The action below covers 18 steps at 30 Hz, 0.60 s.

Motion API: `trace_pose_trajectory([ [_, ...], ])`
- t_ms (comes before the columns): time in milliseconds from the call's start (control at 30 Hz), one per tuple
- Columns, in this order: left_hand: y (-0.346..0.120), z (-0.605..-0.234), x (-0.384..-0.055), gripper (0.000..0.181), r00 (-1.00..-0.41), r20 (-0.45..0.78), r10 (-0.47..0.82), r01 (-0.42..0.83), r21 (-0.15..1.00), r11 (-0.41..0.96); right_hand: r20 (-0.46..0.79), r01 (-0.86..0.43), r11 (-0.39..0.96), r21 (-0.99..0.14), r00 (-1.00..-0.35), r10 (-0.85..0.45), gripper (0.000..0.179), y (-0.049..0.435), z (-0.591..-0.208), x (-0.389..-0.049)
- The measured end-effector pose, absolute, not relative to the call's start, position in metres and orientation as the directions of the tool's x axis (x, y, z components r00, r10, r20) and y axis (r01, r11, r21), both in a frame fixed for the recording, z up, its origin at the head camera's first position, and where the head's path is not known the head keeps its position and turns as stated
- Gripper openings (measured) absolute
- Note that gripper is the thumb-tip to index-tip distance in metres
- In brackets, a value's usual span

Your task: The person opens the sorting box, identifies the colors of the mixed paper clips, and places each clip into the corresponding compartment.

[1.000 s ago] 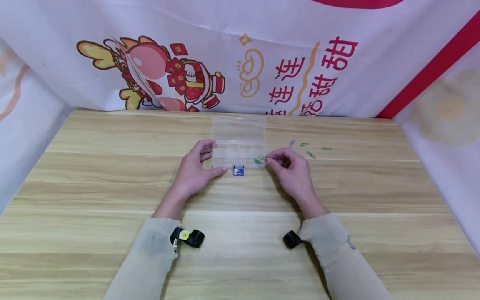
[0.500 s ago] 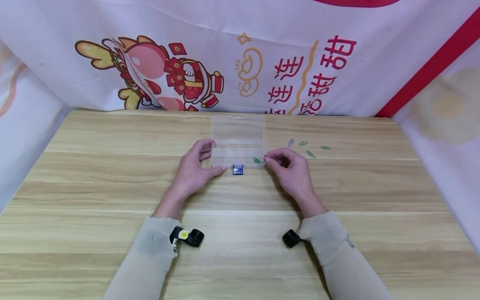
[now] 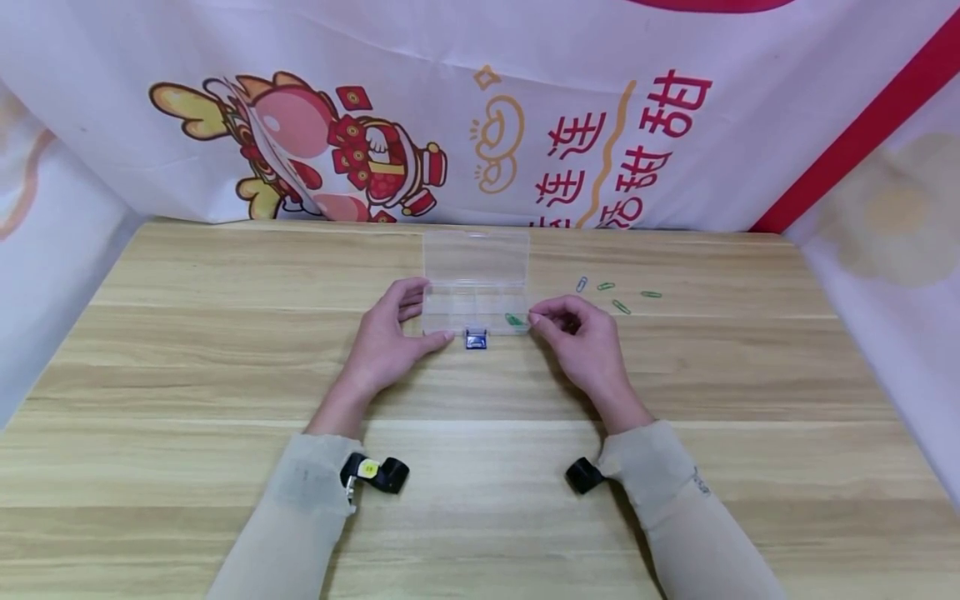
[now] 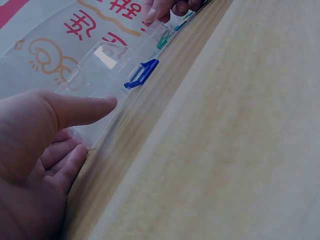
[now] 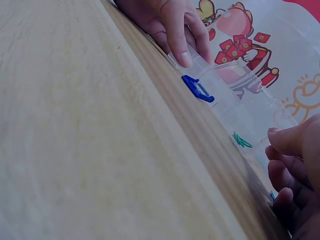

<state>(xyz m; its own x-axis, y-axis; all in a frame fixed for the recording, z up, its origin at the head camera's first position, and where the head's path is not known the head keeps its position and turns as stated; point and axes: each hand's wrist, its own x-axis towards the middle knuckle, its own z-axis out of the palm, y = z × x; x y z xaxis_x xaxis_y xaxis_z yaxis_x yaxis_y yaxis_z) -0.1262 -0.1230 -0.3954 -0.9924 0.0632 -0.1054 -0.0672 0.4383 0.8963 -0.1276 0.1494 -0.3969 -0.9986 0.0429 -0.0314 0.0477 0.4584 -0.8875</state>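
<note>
A clear plastic compartment box (image 3: 463, 308) sits on the table with its lid (image 3: 476, 258) raised at the back. A blue latch (image 3: 476, 339) hangs from its front edge. Green paper clips (image 3: 514, 320) lie in the front right compartment. My left hand (image 3: 390, 333) grips the box's left end, thumb along the front edge and fingers at the side. At the right end, my right hand (image 3: 581, 337) pinches the box wall between thumb and curled fingers; the exact contact is partly hidden. Both wrist views show the hands at opposite ends of the box.
To the right of the box lie a blue paper clip (image 3: 582, 284) and loose green paper clips (image 3: 621, 307) on the wooden table (image 3: 480, 517). A printed white cloth (image 3: 480, 117) hangs behind the table's back edge.
A second ago a green paper clip was between my right fingertips at the box's right end; it has left them and now lies among those inside. My left hand has held still.
</note>
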Motion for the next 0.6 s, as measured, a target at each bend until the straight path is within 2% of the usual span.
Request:
trace_pose_trajectory([
  [267,-0.123,-0.397,-0.126,0.083,-0.992,-0.104,0.066,-0.066,0.899,0.433,-0.001,0.043,0.463,-0.885,-0.996,0.091,0.014,0.162,-0.401,-0.129],
  [600,-0.123,-0.396,-0.126,0.082,-0.993,-0.104,0.062,-0.067,0.899,0.432,0.042,0.11,0.436,-0.893,-0.945,0.325,0.023,0.214,-0.4,-0.139],
])
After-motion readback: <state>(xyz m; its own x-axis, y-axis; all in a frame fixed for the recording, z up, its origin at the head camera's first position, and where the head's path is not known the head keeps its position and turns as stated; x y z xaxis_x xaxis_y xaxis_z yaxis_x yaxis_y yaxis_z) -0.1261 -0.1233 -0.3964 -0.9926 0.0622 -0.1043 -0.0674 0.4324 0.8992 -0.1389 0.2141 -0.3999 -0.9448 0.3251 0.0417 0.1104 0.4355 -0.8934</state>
